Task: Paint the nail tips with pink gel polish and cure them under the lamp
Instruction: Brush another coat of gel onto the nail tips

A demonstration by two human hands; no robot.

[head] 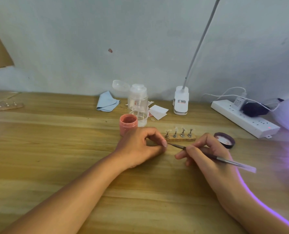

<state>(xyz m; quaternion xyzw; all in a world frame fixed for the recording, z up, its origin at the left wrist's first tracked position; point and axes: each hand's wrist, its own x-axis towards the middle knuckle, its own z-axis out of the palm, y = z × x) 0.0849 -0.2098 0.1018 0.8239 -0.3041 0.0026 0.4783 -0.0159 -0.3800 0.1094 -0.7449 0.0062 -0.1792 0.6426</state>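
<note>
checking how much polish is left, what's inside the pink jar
Pink gel coats the inside of the open pink jar. Its depth is hidden; the left hand covers the jar's lower front.

Both forearms are bare, uncovered from the lower edge of the view up to the wrists, and no cloth reaches them. The left hand (pixel 140 147) and the right hand (pixel 206 154) are bare too, with slim fingers. At the left hand's fingertips one pale, oval, fairly long nail shows; the other nails are too small or too turned away to make out. A thin band of violet light runs along the outer edge of the right forearm and wrist.
</note>
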